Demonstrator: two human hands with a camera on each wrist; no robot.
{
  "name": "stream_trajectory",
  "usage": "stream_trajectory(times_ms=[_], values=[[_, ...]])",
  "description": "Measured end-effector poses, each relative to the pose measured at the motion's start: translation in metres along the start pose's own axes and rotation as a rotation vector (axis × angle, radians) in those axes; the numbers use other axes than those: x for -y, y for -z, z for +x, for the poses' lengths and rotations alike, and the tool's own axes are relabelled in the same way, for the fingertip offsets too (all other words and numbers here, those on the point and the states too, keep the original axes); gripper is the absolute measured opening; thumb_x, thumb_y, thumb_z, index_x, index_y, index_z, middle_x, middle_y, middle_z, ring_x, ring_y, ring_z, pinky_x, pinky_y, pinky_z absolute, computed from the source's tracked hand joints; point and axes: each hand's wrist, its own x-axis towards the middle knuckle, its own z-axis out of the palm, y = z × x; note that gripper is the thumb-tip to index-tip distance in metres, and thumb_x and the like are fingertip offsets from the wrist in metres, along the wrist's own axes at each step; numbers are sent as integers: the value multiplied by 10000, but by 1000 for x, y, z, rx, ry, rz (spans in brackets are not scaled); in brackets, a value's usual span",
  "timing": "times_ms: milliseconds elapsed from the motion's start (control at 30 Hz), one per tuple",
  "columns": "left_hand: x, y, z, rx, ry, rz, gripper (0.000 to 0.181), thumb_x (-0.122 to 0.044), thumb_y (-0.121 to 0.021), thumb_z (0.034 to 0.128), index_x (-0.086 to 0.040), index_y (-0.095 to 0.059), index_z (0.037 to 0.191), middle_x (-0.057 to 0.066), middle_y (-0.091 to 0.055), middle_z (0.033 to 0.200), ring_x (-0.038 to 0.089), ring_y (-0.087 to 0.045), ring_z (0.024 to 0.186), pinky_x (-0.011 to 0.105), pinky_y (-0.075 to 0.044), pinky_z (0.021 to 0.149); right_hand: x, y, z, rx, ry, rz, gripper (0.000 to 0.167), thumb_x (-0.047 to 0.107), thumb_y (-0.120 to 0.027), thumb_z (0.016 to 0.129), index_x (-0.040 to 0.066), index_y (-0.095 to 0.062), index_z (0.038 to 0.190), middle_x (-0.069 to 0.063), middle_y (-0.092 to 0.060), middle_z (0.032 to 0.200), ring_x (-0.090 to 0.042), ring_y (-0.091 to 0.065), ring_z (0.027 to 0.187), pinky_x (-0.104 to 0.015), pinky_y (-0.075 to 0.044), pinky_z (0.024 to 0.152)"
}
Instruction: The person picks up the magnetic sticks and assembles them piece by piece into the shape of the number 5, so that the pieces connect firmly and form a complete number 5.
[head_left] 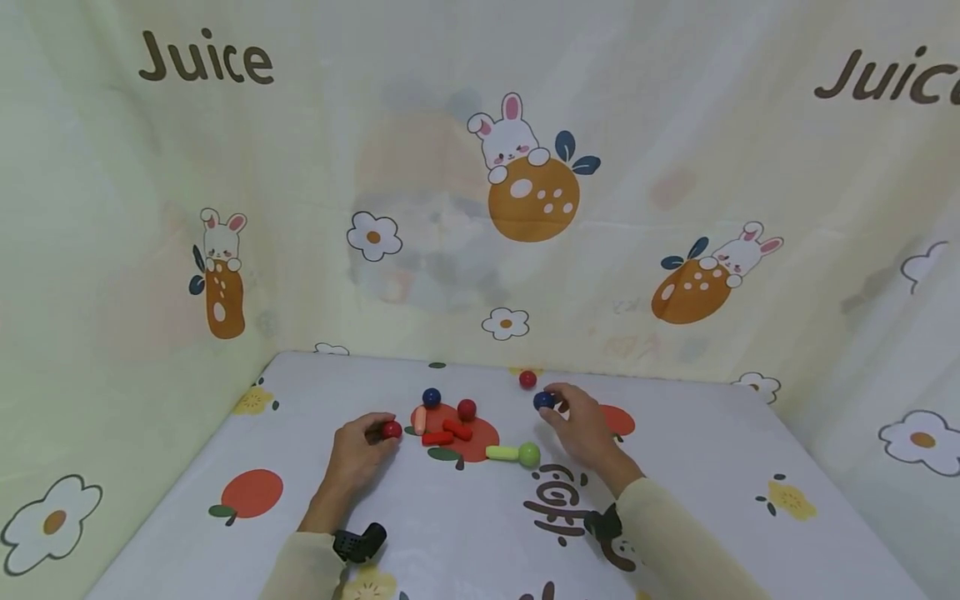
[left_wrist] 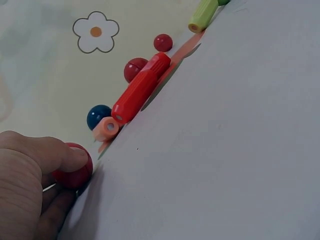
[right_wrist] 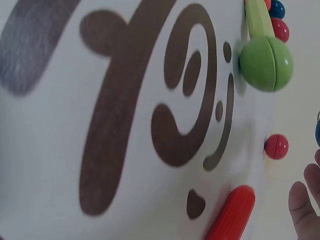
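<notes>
My left hand (head_left: 357, 452) pinches a red ball (head_left: 392, 429) at the left of the group; in the left wrist view thumb and fingers grip that ball (left_wrist: 75, 170). On the right, my right hand (head_left: 587, 432) holds a dark blue ball (head_left: 543, 401) between thumb and fingers. Only fingertips of this hand (right_wrist: 306, 205) and a sliver of the ball show in the right wrist view. Between the hands lie another blue ball (head_left: 431, 397), a red ball (head_left: 467, 409), two red sticks (head_left: 438, 438) and a peach stick (head_left: 420, 419).
A light green stick (head_left: 502, 453) touches a green ball (head_left: 528, 454) right of the group. Another red ball (head_left: 527, 380) sits near the table's back edge. The right wrist view also shows a red stick (right_wrist: 232, 215). A printed cloth wall stands behind the white table (head_left: 450, 533).
</notes>
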Motion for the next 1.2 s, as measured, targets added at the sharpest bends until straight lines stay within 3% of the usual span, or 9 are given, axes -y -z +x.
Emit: stream_trajectory(times_ms=[200,600,867,1200], values=[[1,0,0,-4,7,-5,397,-83,-769,893,-78,-685,1281,86,-695,1191,267,-649,1107,444,-548,975,11,-9,-3,-3,27,-3,423,195,-725,948,110,-609,1346,-41,-641,1094,-245,-561,1026,-370,-510,830],[1,-1,0,-3,11,5,393,-90,-767,897,-86,-685,1281,89,-695,1196,273,-648,1121,446,-546,978,34,-23,-11,110,69,-26,421,198,-764,919,120,-638,1313,-5,-652,1074,-213,-564,1017,-321,-516,796],[2,-2,-1,-9,7,1,392,-84,-766,896,-82,-684,1279,92,-698,1196,286,-650,1128,453,-546,976,45,-28,-14,167,58,-58,427,228,-763,921,136,-645,1321,-6,-645,1098,-222,-556,1052,-334,-547,809],[2,-1,1,-1,13,10,393,-103,-767,898,-93,-686,1282,86,-695,1206,271,-648,1128,448,-545,980,51,-34,-17,235,130,-110,450,262,-753,929,136,-636,1345,-20,-633,1180,-205,-556,1080,-364,-560,853]])
